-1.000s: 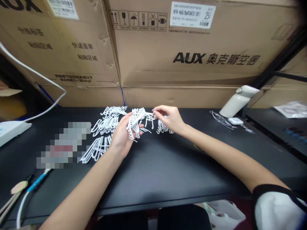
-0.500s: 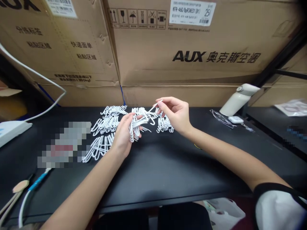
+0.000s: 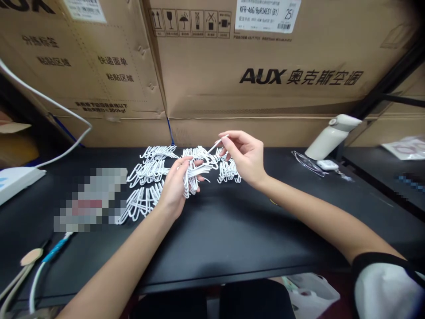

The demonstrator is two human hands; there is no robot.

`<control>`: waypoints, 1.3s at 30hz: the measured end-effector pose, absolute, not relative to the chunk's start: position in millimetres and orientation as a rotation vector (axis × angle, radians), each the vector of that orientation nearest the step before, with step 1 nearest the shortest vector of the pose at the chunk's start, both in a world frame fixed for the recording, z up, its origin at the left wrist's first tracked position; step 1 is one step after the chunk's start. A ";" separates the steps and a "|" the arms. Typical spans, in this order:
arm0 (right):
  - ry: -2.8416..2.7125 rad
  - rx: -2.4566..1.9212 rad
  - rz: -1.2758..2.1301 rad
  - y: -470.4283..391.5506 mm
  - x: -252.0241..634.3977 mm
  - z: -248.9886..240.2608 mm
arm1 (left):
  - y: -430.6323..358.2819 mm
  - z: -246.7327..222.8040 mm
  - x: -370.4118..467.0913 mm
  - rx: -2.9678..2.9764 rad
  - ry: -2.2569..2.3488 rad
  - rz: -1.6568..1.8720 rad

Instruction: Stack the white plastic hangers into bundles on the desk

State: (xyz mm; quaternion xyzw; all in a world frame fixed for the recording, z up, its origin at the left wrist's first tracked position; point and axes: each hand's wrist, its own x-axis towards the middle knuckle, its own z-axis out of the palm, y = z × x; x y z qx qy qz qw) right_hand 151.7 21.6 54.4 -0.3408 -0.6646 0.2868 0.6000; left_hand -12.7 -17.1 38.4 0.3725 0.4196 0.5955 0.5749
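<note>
My left hand (image 3: pixel 175 184) is closed round a bunch of white wire hooks (image 3: pixel 191 181), their bent ends hanging over the fingers. Between thumb and fingertips, my right hand (image 3: pixel 247 155) pinches one white hook (image 3: pixel 216 144), which slants down toward the bunch. Whether its lower end touches the bunch I cannot tell. Rows of similar white hooks (image 3: pixel 146 170) lie on the black table left of my left hand. Another group of hooks (image 3: pixel 228 172) lies below my right hand, and more hooks (image 3: pixel 195 153) sit behind my left hand.
Large cardboard boxes (image 3: pixel 265 102) stand along the back of the table (image 3: pixel 226 239). At the right are a white bottle (image 3: pixel 328 139), glasses (image 3: pixel 308 164) and a small white case (image 3: pixel 327 165). A blurred-out object (image 3: pixel 96 195) and cables (image 3: pixel 49 257) lie at the left.
My left hand and its bunch of hooks have shifted slightly right. My right hand, still pinching the one hook, has moved a little up and right.
</note>
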 end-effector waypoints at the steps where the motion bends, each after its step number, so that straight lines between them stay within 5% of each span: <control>1: -1.539 -0.782 0.670 21.9 151.7 54.5 | -17.1 38.3 -12.7 0.872 0.982 1.398; 39: -1.668 -0.615 0.735 8.1 143.3 42.2 | -18.3 38.8 -9.9 0.905 0.980 1.418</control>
